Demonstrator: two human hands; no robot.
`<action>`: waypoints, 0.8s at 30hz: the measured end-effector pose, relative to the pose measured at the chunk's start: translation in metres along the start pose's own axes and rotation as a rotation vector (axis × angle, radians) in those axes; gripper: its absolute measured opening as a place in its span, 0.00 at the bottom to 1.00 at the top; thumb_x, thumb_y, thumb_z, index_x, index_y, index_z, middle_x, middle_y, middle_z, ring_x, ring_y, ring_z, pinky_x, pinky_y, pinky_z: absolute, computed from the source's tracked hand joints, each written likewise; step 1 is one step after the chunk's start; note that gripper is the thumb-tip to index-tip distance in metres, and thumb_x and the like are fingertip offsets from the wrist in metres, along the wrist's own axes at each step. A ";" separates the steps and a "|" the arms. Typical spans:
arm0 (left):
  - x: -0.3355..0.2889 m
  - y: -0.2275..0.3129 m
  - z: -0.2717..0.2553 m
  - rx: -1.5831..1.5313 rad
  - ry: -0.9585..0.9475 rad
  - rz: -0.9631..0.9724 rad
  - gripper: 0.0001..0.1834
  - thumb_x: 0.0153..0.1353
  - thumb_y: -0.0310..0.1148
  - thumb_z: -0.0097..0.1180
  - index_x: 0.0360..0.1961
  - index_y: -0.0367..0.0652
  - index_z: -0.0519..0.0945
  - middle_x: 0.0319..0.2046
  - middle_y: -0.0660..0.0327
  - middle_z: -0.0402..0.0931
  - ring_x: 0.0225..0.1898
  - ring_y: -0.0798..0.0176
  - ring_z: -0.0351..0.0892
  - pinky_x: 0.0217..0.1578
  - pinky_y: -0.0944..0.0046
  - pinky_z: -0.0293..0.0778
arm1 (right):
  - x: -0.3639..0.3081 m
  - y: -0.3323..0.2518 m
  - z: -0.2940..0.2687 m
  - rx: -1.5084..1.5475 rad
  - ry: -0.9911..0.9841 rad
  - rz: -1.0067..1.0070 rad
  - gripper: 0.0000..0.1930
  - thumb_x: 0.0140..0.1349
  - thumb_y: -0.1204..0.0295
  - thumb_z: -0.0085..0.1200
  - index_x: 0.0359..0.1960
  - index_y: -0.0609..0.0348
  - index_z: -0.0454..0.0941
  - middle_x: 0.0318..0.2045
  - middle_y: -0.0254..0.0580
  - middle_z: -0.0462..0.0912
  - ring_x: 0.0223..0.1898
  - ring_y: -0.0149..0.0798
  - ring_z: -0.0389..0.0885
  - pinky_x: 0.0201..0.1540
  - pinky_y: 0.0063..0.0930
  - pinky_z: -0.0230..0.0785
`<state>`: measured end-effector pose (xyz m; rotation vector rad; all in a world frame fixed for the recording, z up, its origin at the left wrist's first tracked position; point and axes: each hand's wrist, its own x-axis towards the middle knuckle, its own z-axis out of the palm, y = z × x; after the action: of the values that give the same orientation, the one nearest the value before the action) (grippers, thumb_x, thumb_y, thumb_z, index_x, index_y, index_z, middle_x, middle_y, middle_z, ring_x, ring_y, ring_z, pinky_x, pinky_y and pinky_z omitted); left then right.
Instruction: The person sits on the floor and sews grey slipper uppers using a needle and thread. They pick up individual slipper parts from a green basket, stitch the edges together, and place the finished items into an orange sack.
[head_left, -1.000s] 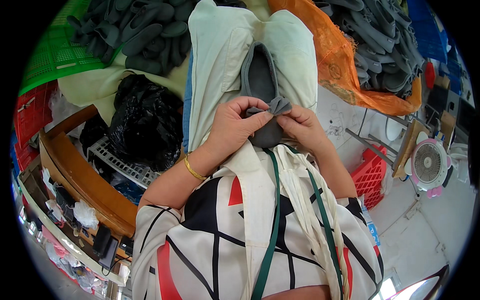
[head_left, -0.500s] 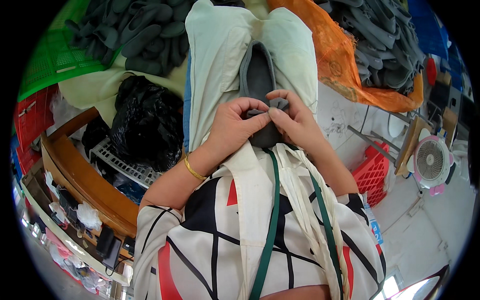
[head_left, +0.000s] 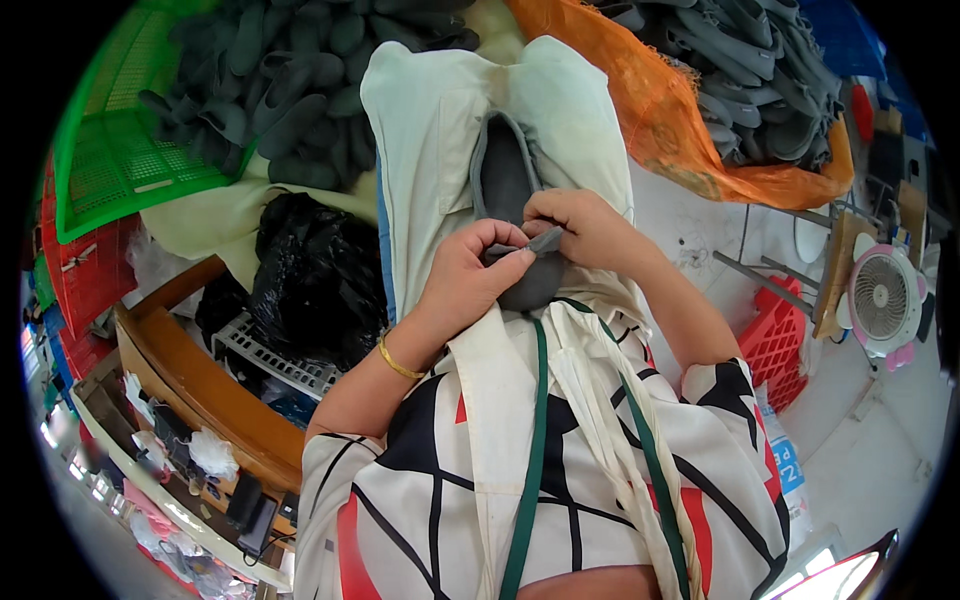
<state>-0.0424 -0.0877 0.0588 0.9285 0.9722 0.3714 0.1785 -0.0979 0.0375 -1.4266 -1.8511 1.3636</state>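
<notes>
A dark grey slip-on shoe (head_left: 505,170) lies lengthwise on my apron-covered lap, its opening upward and its rounded end toward me. My left hand (head_left: 468,268) pinches a grey fabric flap or bow (head_left: 530,244) on the shoe's near part between thumb and fingers. From the other side, my right hand (head_left: 580,225) grips the same piece with bent fingers, close beside the left fingertips. Whether a needle or thread is between the fingers is too small to make out. A pale apron (head_left: 420,150) covers my thighs beneath the shoe.
Many grey shoes are heaped by a green crate (head_left: 140,130) at the far left. An orange sack (head_left: 660,130) of similar shoes stands far right. Black plastic bags (head_left: 320,270) and a wooden chair (head_left: 200,370) are at left; a red crate (head_left: 775,330) and fan (head_left: 880,295) at right.
The view has shifted slightly, so the surroundings sit lower. My right hand has turned, its fingers curling over the fabric piece, while the left keeps its pinch.
</notes>
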 end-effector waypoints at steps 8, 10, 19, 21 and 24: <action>0.014 0.022 -0.026 0.398 0.000 0.136 0.08 0.61 0.27 0.60 0.39 0.36 0.78 0.30 0.68 0.76 0.30 0.77 0.70 0.31 0.73 0.68 | 0.006 0.005 0.040 0.484 0.167 0.287 0.04 0.66 0.77 0.55 0.40 0.61 0.79 0.33 0.36 0.81 0.33 0.29 0.77 0.37 0.26 0.71; 0.016 0.022 -0.025 0.452 0.016 0.138 0.08 0.62 0.25 0.59 0.42 0.37 0.78 0.33 0.71 0.74 0.32 0.79 0.67 0.33 0.76 0.66 | 0.009 0.002 0.032 0.451 0.255 0.297 0.04 0.66 0.76 0.56 0.41 0.60 0.79 0.33 0.38 0.82 0.34 0.30 0.78 0.37 0.27 0.72; 0.015 0.012 -0.014 0.451 0.043 0.295 0.07 0.61 0.23 0.62 0.40 0.35 0.82 0.34 0.68 0.80 0.35 0.76 0.75 0.37 0.73 0.72 | 0.002 -0.021 0.016 -0.196 0.476 -0.271 0.06 0.56 0.69 0.65 0.30 0.55 0.81 0.26 0.37 0.78 0.30 0.42 0.77 0.32 0.33 0.71; 0.013 0.008 -0.014 0.392 0.060 0.278 0.08 0.59 0.21 0.63 0.40 0.36 0.83 0.33 0.66 0.81 0.35 0.74 0.76 0.38 0.72 0.73 | 0.005 -0.021 0.023 -0.230 0.527 -0.385 0.06 0.57 0.70 0.64 0.29 0.56 0.80 0.24 0.38 0.75 0.29 0.41 0.75 0.32 0.33 0.70; 0.012 0.011 -0.015 0.558 0.088 0.399 0.08 0.57 0.23 0.65 0.39 0.38 0.83 0.31 0.60 0.80 0.33 0.63 0.78 0.36 0.66 0.73 | 0.004 -0.035 0.020 -0.161 0.640 -0.544 0.05 0.57 0.73 0.63 0.28 0.58 0.78 0.24 0.39 0.74 0.29 0.41 0.74 0.32 0.32 0.69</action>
<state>-0.0476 -0.0663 0.0575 1.6371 0.9874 0.4895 0.1444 -0.1026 0.0587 -1.1202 -1.7337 0.4336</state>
